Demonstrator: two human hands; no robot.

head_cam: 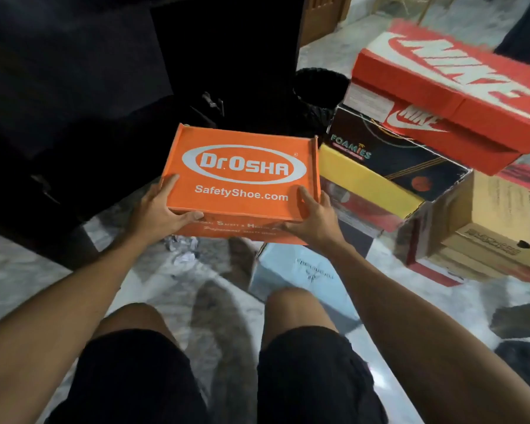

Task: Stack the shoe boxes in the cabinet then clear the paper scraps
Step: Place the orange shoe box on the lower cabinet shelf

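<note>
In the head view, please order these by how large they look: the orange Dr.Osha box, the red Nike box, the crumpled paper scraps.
1-2. Red Nike box and orange Dr.Osha box: they look alike, and nearness differs, so unranked.
3. Crumpled paper scraps: clearly smallest.

The shiny marble floor [380, 270] holds crumpled paper scraps [182, 249], a light blue box [300, 276] and a pile of shoe boxes [441, 209].

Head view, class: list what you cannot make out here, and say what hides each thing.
1. Cabinet interior: too dark to see shelves.
2. Orange box contents: lid closed, left hand and right hand gripping it.
3. Paper scraps: partly hidden under the box.
4. Nike box: motion-blurred, cut by the right edge.
</note>
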